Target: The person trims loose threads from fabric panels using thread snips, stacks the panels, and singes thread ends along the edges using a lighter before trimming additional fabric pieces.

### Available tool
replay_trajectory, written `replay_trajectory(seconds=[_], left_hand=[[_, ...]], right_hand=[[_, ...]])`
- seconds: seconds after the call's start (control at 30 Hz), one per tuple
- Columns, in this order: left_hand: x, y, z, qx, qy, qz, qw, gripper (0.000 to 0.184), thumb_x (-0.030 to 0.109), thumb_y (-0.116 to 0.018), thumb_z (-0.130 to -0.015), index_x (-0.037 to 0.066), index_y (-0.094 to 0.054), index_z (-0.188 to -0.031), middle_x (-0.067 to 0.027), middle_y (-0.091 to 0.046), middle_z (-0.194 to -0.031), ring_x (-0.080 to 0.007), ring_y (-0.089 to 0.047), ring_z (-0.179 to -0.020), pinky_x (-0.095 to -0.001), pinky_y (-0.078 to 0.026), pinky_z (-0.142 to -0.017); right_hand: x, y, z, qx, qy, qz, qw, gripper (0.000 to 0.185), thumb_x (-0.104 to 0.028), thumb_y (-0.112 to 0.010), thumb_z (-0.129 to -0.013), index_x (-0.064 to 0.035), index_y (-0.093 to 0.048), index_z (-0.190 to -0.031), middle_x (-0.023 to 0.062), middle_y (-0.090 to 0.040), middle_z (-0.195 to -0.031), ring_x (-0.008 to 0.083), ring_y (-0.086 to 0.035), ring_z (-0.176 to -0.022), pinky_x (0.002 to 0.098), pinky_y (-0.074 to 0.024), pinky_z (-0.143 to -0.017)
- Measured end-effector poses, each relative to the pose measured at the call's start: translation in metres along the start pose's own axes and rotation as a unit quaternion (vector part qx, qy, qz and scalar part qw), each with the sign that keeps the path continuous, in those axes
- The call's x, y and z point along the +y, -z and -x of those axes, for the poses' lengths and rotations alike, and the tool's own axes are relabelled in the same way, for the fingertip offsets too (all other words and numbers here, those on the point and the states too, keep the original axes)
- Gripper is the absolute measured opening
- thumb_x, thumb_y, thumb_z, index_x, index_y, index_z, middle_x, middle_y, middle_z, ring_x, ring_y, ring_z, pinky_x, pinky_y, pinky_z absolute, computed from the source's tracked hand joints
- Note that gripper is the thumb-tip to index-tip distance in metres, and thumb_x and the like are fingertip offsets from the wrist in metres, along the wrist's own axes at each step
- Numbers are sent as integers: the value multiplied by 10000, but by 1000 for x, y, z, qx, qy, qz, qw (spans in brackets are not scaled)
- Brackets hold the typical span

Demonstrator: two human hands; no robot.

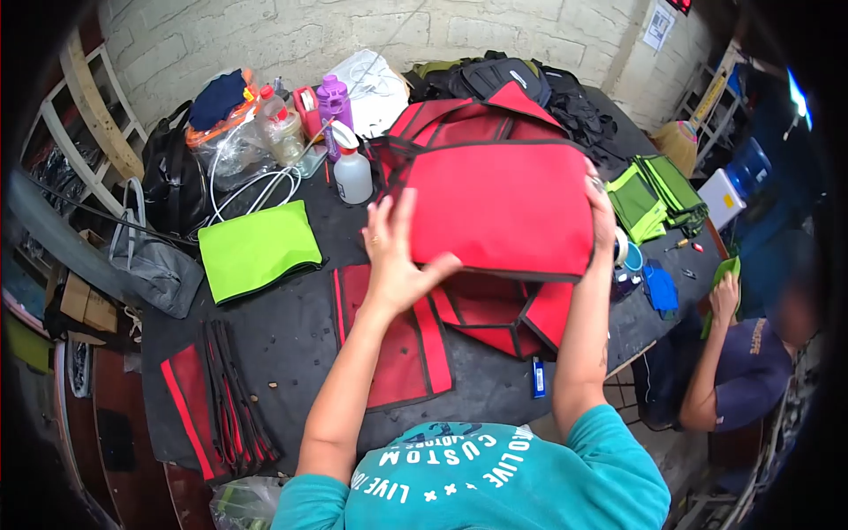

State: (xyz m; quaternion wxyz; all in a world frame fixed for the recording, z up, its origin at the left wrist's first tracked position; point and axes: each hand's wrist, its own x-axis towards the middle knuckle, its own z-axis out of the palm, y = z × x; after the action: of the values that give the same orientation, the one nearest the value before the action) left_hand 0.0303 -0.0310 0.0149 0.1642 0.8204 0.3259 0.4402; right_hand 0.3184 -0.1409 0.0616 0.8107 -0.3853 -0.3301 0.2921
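A flat red fabric pouch [503,208] with dark edging is held up over the table. My right hand [602,212] grips its right edge, the fingers partly hidden behind it. At the lower left corner, my left hand [393,252] has its fingers spread and its thumb against the pouch's edge. Beneath and behind lie more red fabric pieces [503,305] with black binding, loosely heaped. A red mesh panel [411,362] lies flat below my left forearm.
A lime green pouch [261,250] lies left, near a spray bottle [352,172] and a purple bottle [334,102]. Folded red-and-black strips [234,402] sit front left. Green pieces [645,199] are stacked right. A blue lighter [539,378] lies near the front edge. Another person [738,371] sits at right holding green fabric.
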Motion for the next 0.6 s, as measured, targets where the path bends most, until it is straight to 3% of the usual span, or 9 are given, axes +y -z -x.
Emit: replay_trajectory(seconds=[0.03,0.1,0.13,0.2,0.23,0.3,0.43,0.5,0.6], left_hand=[[-25,-9,-1,4,1,-3,1000,692,379,-697,-776,117,-430,-1358,-223,-392,-1338,-315,-390,-1269,-421,-294,-1058],[-73,-25,-4,49,176,290,939,575,367,-646,-834,69,-479,-1297,-181,-517,-1230,-249,-496,-1172,-366,-385,-976],[-78,-19,-10,55,179,288,939,575,367,-646,-834,69,-479,-1297,-181,-517,-1230,-249,-496,-1172,-366,-385,-976],[-87,-6,-25,-119,318,427,838,470,313,-629,-860,63,-511,-1240,-135,-583,-1138,-205,-555,-1081,-319,-416,-919],[-89,0,-29,-205,379,484,762,418,286,-620,-873,60,-527,-1211,-112,-616,-1093,-184,-584,-1035,-296,-431,-890],[-87,6,-30,-213,375,480,764,389,283,-626,-869,64,-540,-1177,-88,-631,-1028,-163,-598,-965,-278,-438,-849],[-54,3,-21,-222,352,469,779,332,272,-641,-856,67,-568,-1107,-42,-658,-897,-118,-621,-810,-231,-454,-748],[-34,0,-15,-163,317,467,809,333,261,-649,-849,58,-570,-1100,-45,-650,-896,-112,-616,-781,-209,-454,-710],[-34,-6,-15,-116,357,451,810,322,214,-660,-835,41,-565,-1090,-46,-649,-898,-108,-611,-815,-208,-452,-724]], right_hand=[[-10,-11,16,-19,26,-43,999,394,-93,-618,-837,-38,-468,-1197,29,-564,-1030,118,-567,-842,258,-456,-799],[-10,1,37,-43,1,-39,998,422,-74,-638,-812,-28,-464,-1194,31,-559,-1042,127,-573,-857,266,-457,-806],[-11,11,48,-64,-20,-33,997,452,-54,-659,-786,-17,-461,-1191,34,-554,-1055,135,-579,-872,273,-458,-812],[23,54,70,-162,-50,-23,985,513,-79,-761,-696,5,-501,-1130,34,-580,-1001,147,-593,-873,281,-475,-768],[47,62,91,-220,-2,-24,975,535,-103,-806,-642,14,-525,-1082,33,-589,-947,151,-595,-844,278,-478,-726],[67,64,108,-273,44,-30,960,559,-127,-850,-588,23,-549,-1035,32,-598,-893,155,-597,-815,274,-480,-685],[34,-11,136,-306,-351,-91,880,621,-479,-763,-689,38,-548,-956,59,-557,-744,162,-555,-642,253,-446,-638],[53,-44,113,-384,-254,-69,885,674,-597,-617,-772,37,-532,-984,63,-557,-743,126,-501,-588,231,-412,-598],[68,-80,104,-378,-269,-85,882,617,-559,-537,-846,32,-515,-1024,53,-555,-746,92,-426,-558,219,-362,-541]])
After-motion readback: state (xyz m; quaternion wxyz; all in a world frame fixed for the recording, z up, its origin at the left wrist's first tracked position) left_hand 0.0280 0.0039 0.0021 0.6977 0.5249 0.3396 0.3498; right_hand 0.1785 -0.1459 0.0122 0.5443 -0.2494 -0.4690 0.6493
